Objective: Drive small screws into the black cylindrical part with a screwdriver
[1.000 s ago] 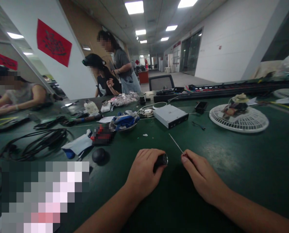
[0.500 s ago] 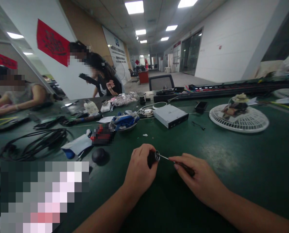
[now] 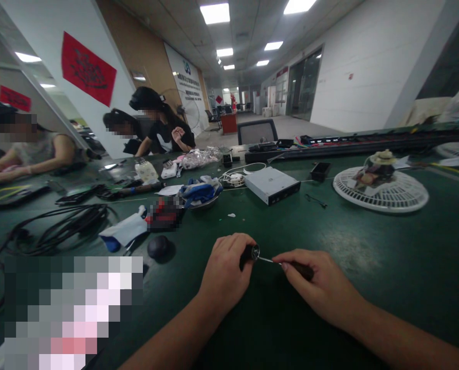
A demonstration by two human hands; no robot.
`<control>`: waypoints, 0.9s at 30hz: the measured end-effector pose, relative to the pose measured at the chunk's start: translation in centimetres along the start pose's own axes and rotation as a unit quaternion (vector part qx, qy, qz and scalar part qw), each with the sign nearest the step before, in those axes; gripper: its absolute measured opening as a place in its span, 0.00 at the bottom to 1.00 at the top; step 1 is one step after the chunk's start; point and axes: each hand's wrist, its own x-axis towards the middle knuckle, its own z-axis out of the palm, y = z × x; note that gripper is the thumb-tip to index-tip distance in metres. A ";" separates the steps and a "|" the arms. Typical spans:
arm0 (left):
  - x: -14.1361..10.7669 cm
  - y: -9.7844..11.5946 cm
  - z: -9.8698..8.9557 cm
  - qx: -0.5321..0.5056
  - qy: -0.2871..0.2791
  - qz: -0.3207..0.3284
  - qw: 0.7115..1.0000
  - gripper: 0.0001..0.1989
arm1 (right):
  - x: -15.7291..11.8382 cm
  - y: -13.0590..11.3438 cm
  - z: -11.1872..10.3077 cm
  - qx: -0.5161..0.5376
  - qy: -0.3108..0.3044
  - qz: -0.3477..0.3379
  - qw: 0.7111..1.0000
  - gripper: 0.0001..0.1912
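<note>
My left hand (image 3: 229, 264) is wrapped round a small dark cylindrical part (image 3: 250, 253) whose ringed, shiny end faces right. In my right hand (image 3: 314, 275) is a thin screwdriver (image 3: 301, 269), its dark handle between the fingers. The metal shaft points left, and its tip is at or very close to the ringed end of the part; contact is too small to tell. Both hands are above the green table (image 3: 291, 329), near its middle. A round black object (image 3: 159, 247) lies left of my left hand.
A silver disc drive (image 3: 272, 184) lies beyond my hands, with a white fan grille (image 3: 381, 190) to the right. Blue-white gloves (image 3: 200, 191), black cables (image 3: 55, 226) and a black mesh chair (image 3: 257, 132) are further off. People work at the far left.
Both hands, with the dark part and the screwdriver, have shifted slightly right and down in view. At the far left, one person has bent lower and another person's head now shows.
</note>
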 end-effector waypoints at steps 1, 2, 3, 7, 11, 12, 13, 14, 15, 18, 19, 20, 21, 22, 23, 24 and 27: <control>0.0 0.0 0.0 -0.004 -0.004 0.009 1.000 0.15 | 0.0 0.0 0.0 0.003 0.001 -0.003 1.000 0.14; 0.0 0.0 0.0 -0.007 -0.005 0.017 1.000 0.15 | 0.1 0.0 0.0 -0.001 0.012 -0.004 1.000 0.14; 0.0 -0.1 0.0 -0.008 -0.002 0.021 1.000 0.16 | 0.1 -0.1 0.0 -0.010 0.028 -0.002 1.000 0.15; 0.0 -0.1 0.1 0.001 0.003 0.014 1.000 0.15 | 0.0 -0.2 0.0 -0.017 0.030 0.015 0.999 0.13; 0.0 -0.1 0.0 0.017 -0.013 0.009 1.000 0.16 | 0.1 -0.2 0.1 0.019 0.034 0.039 0.998 0.13; 0.0 -0.1 0.0 0.026 -0.010 0.002 1.000 0.16 | 0.1 -0.1 0.1 0.017 0.050 0.052 0.997 0.12; 0.0 -0.1 0.0 0.036 -0.005 -0.006 0.999 0.16 | 0.1 -0.1 0.1 0.013 0.062 0.066 0.996 0.12; 0.0 -0.1 -0.1 0.046 -0.002 -0.014 0.999 0.16 | 0.2 -0.1 0.1 0.010 0.070 0.077 0.995 0.12; 0.0 -0.1 -0.1 0.054 -0.002 -0.020 0.998 0.17 | 0.2 0.0 0.1 0.009 0.073 0.085 0.994 0.12; 0.0 0.0 -0.1 0.067 -0.023 -0.019 0.997 0.20 | 0.1 -0.1 0.1 0.012 0.085 0.092 0.992 0.12; -0.1 0.0 0.0 0.071 -0.030 -0.016 0.997 0.21 | 0.1 -0.1 0.1 0.017 0.093 0.089 0.992 0.12; -0.1 0.1 0.0 0.076 -0.034 -0.016 0.996 0.23 | 0.1 -0.1 0.1 0.023 0.101 0.085 0.991 0.13; -0.2 0.1 0.1 0.082 -0.034 -0.017 0.996 0.24 | 0.1 0.0 0.1 0.029 0.109 0.081 0.990 0.14; -0.3 0.1 0.2 0.088 -0.030 -0.020 0.995 0.25 | 0.1 0.1 0.2 0.033 0.113 0.078 0.990 0.15; -0.4 0.1 0.2 0.092 -0.024 -0.023 0.995 0.26 | 0.2 0.2 0.2 0.033 0.116 0.075 0.990 0.17; -0.5 0.1 0.2 0.096 -0.014 -0.025 0.995 0.28 | 0.2 0.4 0.3 0.030 0.116 0.072 0.990 0.18; -0.6 0.6 -0.3 0.103 0.032 -0.002 0.994 0.28 | 0.5 1.1 0.4 0.011 0.106 0.046 0.993 0.23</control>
